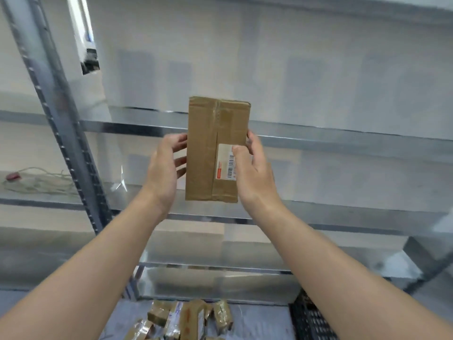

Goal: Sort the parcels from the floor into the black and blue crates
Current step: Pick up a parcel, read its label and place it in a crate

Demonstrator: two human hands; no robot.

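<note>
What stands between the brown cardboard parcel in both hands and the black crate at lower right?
Nothing visible does. The left hand and right hand hold the brown cardboard parcel up in open air; only the right forearm hides part of the black slatted plastic crate. The blue crate is out of view.

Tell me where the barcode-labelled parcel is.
Head view, centre: the parcel is held upright between the left hand and the right hand, in front of the metal shelving, above the parcel pile.
</note>
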